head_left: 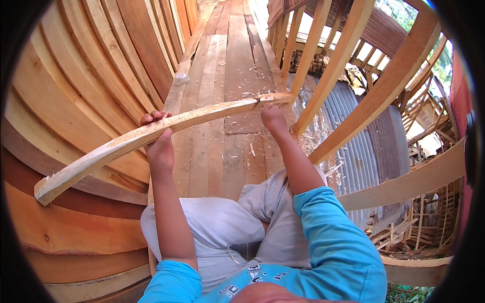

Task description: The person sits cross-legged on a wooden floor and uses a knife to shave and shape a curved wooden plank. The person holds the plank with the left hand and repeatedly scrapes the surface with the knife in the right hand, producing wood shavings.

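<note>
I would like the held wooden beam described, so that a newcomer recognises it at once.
Find the plank floor running up the picture's middle. Over it, from lower left to upper right, slants one long pale beam. Unlike the boards along the left, it is gripped by the left hand.

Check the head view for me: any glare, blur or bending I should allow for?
Head view: fisheye bends the planks and railing near the black rim; glare whites out patches beyond the railing; left hand and beam look fairly sharp, but fine detail around the right hand is hard to read.
</note>
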The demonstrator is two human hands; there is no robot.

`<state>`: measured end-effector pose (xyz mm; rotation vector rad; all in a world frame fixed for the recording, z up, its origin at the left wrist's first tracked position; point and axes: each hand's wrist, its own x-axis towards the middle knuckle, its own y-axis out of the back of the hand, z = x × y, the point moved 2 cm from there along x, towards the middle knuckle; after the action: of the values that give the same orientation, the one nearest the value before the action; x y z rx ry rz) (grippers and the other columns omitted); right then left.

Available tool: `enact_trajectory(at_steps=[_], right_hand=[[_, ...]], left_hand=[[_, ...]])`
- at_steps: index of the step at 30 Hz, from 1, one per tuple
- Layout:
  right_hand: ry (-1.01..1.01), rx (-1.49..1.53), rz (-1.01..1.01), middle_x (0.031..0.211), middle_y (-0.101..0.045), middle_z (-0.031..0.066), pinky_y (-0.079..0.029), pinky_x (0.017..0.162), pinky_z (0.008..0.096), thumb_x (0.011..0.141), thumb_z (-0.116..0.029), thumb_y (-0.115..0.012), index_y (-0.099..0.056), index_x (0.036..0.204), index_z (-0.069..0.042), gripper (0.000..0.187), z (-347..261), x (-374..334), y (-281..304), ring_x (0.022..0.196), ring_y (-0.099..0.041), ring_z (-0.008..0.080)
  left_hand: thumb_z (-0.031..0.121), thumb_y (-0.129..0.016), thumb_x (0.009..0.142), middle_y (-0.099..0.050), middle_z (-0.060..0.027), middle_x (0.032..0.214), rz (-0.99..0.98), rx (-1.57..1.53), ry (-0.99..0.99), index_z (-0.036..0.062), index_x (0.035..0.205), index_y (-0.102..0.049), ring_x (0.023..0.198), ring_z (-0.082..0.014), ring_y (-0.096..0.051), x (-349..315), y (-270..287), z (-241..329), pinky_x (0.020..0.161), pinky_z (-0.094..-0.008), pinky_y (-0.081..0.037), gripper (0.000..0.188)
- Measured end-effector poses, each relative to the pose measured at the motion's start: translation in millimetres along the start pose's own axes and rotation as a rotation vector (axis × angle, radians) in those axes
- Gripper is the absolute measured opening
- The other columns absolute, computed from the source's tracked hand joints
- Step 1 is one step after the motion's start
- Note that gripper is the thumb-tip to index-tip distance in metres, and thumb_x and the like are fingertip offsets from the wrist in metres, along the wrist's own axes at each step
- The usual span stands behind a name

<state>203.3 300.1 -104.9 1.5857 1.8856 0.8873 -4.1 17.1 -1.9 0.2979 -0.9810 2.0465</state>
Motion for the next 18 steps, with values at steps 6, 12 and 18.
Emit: enact_trajectory(at_steps=[6, 12, 18], right_hand=[[-0.008, 0.01, -0.08, 0.115, -0.061, 0.0311, -0.043, 0.099, 0.0498, 0.095, -0.04, -0.027, -0.065, 0.111, 0.004, 0.06, -6.3, -5.1, 8.3, 0.112, -0.057, 0.0459], [-0.045, -0.049, -0.097, 0.116, -0.062, 0.0275, -0.045, 0.097, 0.0495, 0.095, -0.039, -0.029, -0.067, 0.109, 0.001, 0.058, -6.3, -4.0, 11.9, 0.112, -0.059, 0.0427], [-0.005, -0.141, -0.131, 0.121, -0.063, 0.0202, -0.046, 0.096, 0.0455, 0.095, -0.038, -0.031, -0.067, 0.115, -0.005, 0.053, -16.1, -3.7, 18.3, 0.114, -0.06, 0.0376]], left_hand=[[0.01, -0.082, 0.067, -0.052, -0.0107, 0.134, -0.673, 1.302, 0.944, 0.0067, 0.134, -0.046, 0.125, -0.0261, -0.051, -35.7, 17.8, -34.0, 0.101, -0.0378, -0.045, 0.075], [0.015, -0.084, 0.062, -0.047, -0.0105, 0.14, -1.123, 1.074, 0.006, 0.0129, 0.138, -0.045, 0.131, -0.0288, -0.044, -73.1, -144.0, -18.7, 0.113, -0.0446, -0.032, 0.085], [0.019, -0.076, 0.07, -0.053, -0.0047, 0.133, -1.341, 0.986, -0.422, 0.0154, 0.128, -0.051, 0.131, -0.0254, -0.046, -99.9, -230.5, -31.2, 0.117, -0.0568, -0.02, 0.063]])
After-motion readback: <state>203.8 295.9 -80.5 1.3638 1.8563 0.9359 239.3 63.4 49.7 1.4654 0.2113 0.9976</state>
